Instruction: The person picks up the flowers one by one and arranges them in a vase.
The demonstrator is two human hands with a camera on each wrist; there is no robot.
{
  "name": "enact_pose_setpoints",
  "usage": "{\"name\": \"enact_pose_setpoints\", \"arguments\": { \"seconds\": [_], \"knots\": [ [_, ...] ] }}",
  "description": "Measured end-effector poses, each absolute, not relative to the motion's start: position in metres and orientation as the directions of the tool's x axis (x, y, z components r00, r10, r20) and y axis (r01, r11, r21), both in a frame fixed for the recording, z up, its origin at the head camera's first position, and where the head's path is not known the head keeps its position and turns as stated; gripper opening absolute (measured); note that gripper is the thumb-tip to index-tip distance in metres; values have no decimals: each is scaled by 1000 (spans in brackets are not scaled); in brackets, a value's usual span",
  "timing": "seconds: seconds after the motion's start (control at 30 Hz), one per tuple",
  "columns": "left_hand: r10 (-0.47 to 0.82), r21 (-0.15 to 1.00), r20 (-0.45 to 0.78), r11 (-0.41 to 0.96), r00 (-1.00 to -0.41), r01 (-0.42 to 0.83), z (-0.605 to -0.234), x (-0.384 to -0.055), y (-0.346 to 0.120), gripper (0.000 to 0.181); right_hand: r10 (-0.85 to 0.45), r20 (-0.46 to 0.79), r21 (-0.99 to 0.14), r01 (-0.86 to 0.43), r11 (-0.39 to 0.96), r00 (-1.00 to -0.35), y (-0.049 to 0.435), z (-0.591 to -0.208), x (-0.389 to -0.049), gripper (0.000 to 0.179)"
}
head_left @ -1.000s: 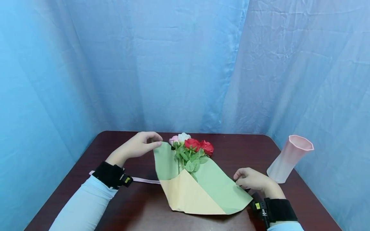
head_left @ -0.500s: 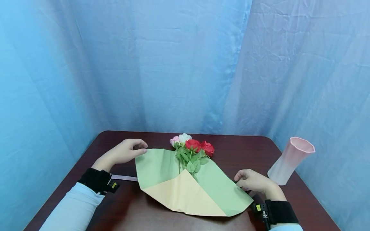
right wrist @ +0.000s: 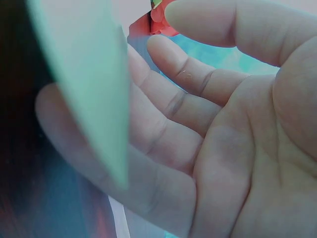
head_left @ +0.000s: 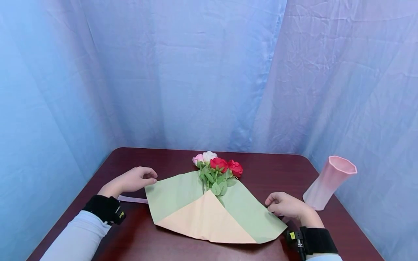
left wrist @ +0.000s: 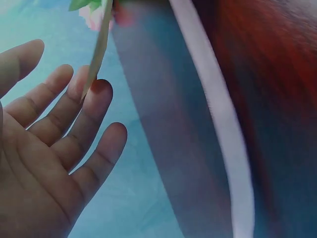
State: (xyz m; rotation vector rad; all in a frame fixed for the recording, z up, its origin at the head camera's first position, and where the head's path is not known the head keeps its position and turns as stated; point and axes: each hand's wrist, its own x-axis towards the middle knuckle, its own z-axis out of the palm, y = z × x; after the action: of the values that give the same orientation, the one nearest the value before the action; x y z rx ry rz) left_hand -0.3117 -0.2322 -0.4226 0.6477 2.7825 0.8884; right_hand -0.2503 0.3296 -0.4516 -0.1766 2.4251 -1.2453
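Observation:
A sheet of green wrapping paper (head_left: 177,192) with a beige folded-up flap (head_left: 200,223) lies spread at the middle of the table. On it rests a bunch of flowers, with two red roses (head_left: 218,164), a white bloom (head_left: 209,156), a pink bloom (head_left: 197,159) and green leaves (head_left: 215,187). My left hand (head_left: 134,180) is at the paper's left corner; in the left wrist view the paper's edge (left wrist: 99,54) touches relaxed fingers (left wrist: 106,144), the thumb apart. My right hand (head_left: 289,206) is at the right edge, fingers loosely bent behind the paper (right wrist: 99,99), thumb away from it.
A pale ribbon (head_left: 133,199) runs out from under the paper's left side; a longer stretch of the ribbon (left wrist: 218,114) shows in the left wrist view. A pink-and-white vase (head_left: 329,183) stands at the right. Blue curtains (head_left: 196,72) hang behind the dark table (head_left: 130,232).
My left hand has moved left and down, and the paper's left side has unfolded from beside the flowers to lie flatter. The right hand has stayed almost in place.

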Motion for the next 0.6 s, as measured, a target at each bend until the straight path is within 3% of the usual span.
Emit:
{"name": "enact_pose_setpoints", "arguments": {
  "seconds": [0.6],
  "knots": [
    [458,585,-83,741,-885,328,-443,-305,-232,24,-295,-300,-808,77,585,-907,331,-453,-251,23]
  ]
}}
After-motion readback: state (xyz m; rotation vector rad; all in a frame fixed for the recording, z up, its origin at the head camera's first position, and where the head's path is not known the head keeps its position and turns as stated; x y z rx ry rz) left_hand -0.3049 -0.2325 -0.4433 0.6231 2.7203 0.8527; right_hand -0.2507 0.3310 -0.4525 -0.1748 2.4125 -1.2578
